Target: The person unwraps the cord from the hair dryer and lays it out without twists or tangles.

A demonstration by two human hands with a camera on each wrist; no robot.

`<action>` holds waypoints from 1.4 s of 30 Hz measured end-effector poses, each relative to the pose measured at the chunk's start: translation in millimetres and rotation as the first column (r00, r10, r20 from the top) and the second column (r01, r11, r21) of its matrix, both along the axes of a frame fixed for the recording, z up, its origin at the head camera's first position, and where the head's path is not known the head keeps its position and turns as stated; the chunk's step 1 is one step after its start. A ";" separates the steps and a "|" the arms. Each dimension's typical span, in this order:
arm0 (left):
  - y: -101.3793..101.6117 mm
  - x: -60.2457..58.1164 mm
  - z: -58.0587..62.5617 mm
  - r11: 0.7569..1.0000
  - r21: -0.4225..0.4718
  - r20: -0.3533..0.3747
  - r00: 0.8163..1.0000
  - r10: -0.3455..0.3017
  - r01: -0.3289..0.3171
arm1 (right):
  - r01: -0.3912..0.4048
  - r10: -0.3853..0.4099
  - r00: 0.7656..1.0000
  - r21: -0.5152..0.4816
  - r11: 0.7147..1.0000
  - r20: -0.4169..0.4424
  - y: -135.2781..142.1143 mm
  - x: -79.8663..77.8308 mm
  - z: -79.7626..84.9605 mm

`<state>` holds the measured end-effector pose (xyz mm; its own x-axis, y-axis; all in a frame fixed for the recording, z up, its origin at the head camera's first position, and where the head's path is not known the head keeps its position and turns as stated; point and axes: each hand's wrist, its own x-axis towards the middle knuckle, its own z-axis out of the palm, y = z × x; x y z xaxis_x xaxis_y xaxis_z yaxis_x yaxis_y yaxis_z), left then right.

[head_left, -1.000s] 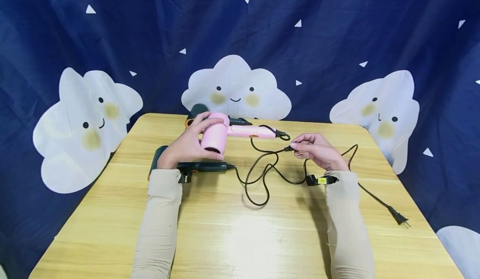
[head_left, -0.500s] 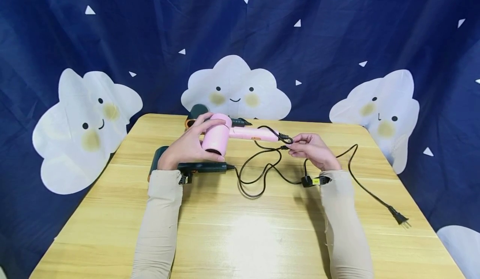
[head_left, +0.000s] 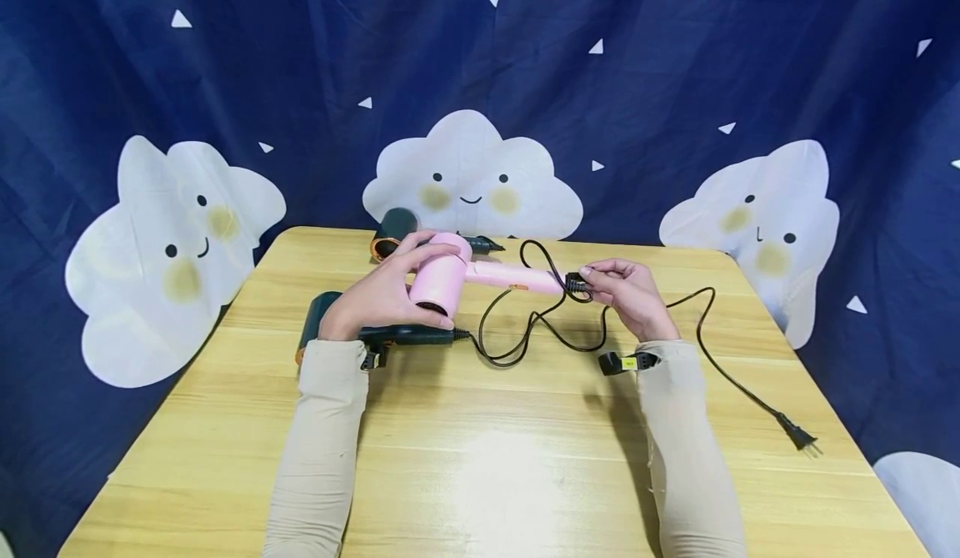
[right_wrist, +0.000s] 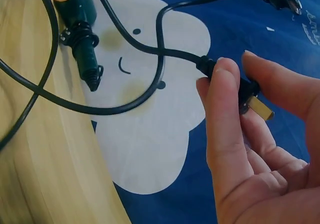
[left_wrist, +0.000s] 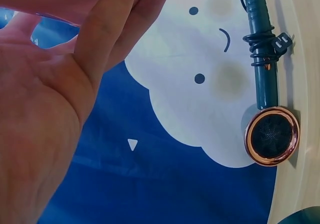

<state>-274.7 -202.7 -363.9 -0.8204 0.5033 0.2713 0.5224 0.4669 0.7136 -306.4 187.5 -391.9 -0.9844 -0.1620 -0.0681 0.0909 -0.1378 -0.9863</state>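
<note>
My left hand (head_left: 375, 301) grips the barrel of a pink hair dryer (head_left: 438, 284), thumb below and fingers over the top. The dryer is held above the table with its handle pointing right. In the right wrist view, my right hand (right_wrist: 260, 149) pinches a black plug (right_wrist: 246, 91) between thumb and fingers, its metal prongs facing the palm. That plug is close to the end of the pink handle in the head view. A black cord (head_left: 525, 243) loops up around there. The left wrist view shows the left hand (left_wrist: 45, 104) with pink at its fingers.
A dark green hair dryer (left_wrist: 265, 74) with its cord wound round the handle lies at the table's back edge. Another green dryer (head_left: 408, 335) lies nearer, partly behind the left wrist. A two-pin plug (head_left: 798, 434) rests on the wooden table (head_left: 570, 491) at right.
The right hand has moved left and slightly up with the plug, to the handle's end. The pink dryer has shifted slightly right and down. The cord's loop by the handle now stands higher.
</note>
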 end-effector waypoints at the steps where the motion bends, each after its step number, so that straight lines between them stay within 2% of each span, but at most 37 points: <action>1: 0.7 0.1 0.1 1.000 -0.004 0.002 1.000 -0.001 0.001 | 0.003 -0.003 1.000 -0.018 1.000 0.002 -0.1 -0.1 0.0; 6: 3.4 -0.2 -1.2 1.000 -0.031 0.018 1.000 -0.005 0.006 | -0.004 0.005 1.000 -0.127 0.992 0.007 -0.7 0.5 1.1; 12: 5.5 -1.9 -5.1 0.998 -0.051 0.045 0.999 -0.021 0.023 | -0.007 0.010 1.000 -0.249 0.968 0.014 -0.6 0.8 3.5; 19: 5.5 -2.4 -8.1 0.995 -0.094 0.067 0.998 -0.014 0.020 | 0.018 -0.019 1.000 -0.390 0.921 0.001 -1.8 2.4 8.1; 33: 4.4 -4.3 -9.3 0.993 -0.111 0.104 0.994 -0.019 0.031 | 0.067 -0.147 0.983 -0.532 0.844 -0.109 -3.5 11.9 26.0; 42: 3.1 -4.2 -11.4 0.990 -0.141 0.120 0.993 -0.006 0.023 | 0.057 -0.196 0.970 -0.647 0.760 -0.144 -1.6 22.0 41.9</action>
<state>-278.9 -199.6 -375.2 -0.8348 0.5418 0.0976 0.4454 0.5605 0.6981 -284.4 185.8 -350.0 -0.9803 0.0275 0.1958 -0.1528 -0.7338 -0.6620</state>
